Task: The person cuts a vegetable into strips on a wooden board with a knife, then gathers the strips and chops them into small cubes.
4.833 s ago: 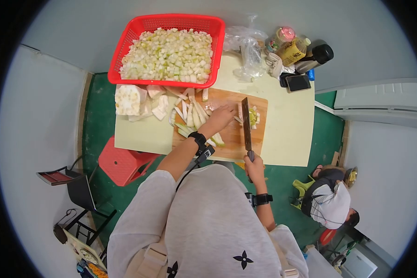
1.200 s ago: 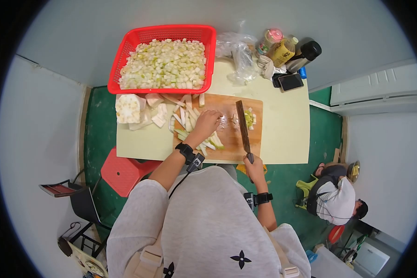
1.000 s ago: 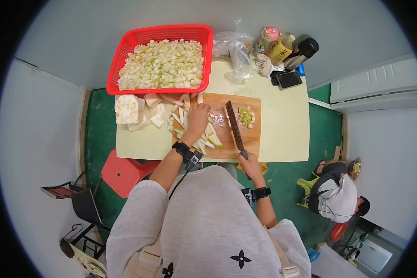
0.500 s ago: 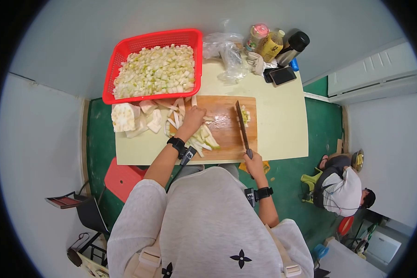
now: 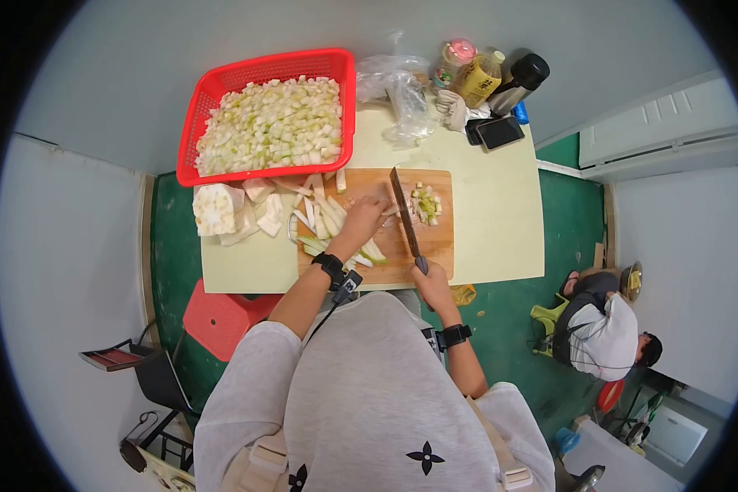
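Observation:
My right hand (image 5: 433, 285) grips the dark handle of a kitchen knife (image 5: 405, 215), its long blade standing across the wooden cutting board (image 5: 432, 246). Just left of the blade, my left hand (image 5: 366, 220) has its fingers closed on pale vegetable strips, mostly hidden beneath them, the fingertips close to the knife. Small whitish-green diced pieces (image 5: 425, 204) lie to the right of the blade. More long vegetable strips (image 5: 325, 215) are spread over the board's left side, some under my left wrist.
A red plastic basket (image 5: 185, 148) full of diced vegetable stands at the back left. Large peeled chunks (image 5: 218, 208) sit below it. Plastic bags (image 5: 402, 94), bottles, a thermos (image 5: 520, 82) and a phone (image 5: 500, 133) are at the back. A person (image 5: 603, 328) sits low at right.
The knife and my right hand have moved left, uncovering more diced pieces on the right. My left hand has shifted right, closer to the blade.

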Demonstrator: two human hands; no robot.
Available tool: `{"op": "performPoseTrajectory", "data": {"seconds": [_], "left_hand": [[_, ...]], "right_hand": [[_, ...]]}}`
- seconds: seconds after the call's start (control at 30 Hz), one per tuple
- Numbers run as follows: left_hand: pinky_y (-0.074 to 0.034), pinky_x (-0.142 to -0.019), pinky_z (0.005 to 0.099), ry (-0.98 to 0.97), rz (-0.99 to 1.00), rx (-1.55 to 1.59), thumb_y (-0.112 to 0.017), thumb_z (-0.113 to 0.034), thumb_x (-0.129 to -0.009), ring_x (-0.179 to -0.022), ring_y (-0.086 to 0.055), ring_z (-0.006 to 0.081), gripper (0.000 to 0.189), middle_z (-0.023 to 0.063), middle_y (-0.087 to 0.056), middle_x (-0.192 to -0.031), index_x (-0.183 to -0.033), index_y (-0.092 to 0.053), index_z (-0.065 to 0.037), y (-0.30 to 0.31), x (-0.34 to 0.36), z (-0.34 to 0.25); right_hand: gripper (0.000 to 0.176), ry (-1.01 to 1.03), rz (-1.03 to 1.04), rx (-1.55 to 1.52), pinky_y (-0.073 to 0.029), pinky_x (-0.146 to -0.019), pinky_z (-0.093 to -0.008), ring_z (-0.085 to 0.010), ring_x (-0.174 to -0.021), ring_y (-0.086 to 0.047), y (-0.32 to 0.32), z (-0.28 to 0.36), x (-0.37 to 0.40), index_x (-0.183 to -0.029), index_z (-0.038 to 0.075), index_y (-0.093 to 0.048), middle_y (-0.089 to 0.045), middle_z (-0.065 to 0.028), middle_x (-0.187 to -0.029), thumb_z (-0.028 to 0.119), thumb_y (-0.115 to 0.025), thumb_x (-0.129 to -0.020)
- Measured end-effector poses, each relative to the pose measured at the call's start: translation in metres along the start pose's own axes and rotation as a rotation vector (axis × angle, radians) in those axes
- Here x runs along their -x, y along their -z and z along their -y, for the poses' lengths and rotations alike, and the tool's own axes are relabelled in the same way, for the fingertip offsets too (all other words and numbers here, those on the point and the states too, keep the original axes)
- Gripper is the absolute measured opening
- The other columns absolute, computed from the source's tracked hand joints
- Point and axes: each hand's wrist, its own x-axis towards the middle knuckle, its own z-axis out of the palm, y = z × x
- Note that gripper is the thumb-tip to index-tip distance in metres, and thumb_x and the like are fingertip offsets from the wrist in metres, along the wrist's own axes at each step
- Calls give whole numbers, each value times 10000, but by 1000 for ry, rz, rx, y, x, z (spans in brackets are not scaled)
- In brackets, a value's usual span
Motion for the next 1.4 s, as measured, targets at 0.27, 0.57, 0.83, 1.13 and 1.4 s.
{"op": "performPoseTrajectory", "data": {"seconds": [0.27, 0.57, 0.83, 1.13, 1.4], "left_hand": [[-489, -789, 428, -56, -65, 13, -654, -81, -805, -897, -589, 351, 187, 142, -602, -928, -982, -637, -24, -11, 0, -1], [-493, -783, 406, -49, -69, 28, -635, -69, -829, -901, -586, 344, 151, 147, -599, -898, -967, -627, -9, -14, 0, 0], [-483, -780, 409, -77, -40, 75, -637, -68, -829, -872, -570, 340, 91, 153, -594, -864, -880, -621, 6, -17, 5, 4], [-478, -815, 417, -37, -83, 114, -620, -59, -849, -916, -575, 354, 106, 165, -590, -900, -906, -586, 24, -13, 13, 1], [-478, -781, 429, -6, -74, 150, -619, -64, -852, -884, -577, 369, 102, 169, -584, -900, -915, -585, 9, -8, 13, -4]], "right_hand": [[316, 65, -40, 17, -331, -368, -300, -114, -355, -440, -5, -10, -8, -667, 34, -482, -448, -20, -448, 222, -575, -903], [273, -19, 8, 39, -367, -374, -313, -134, -366, -466, -3, -4, -6, -709, 4, -537, -462, -34, -471, 211, -562, -885], [293, 27, 6, 37, -373, -415, -349, -163, -399, -498, -10, -19, -20, -718, -18, -535, -439, -59, -457, 221, -565, -886], [267, 16, -106, 16, -383, -380, -305, -125, -378, -491, -5, -28, -25, -718, 11, -514, -484, -30, -490, 203, -568, -895], [258, 23, -51, 23, -357, -374, -297, -110, -371, -453, -7, -13, -8, -716, 20, -519, -471, -17, -481, 198, -570, -895]]}}
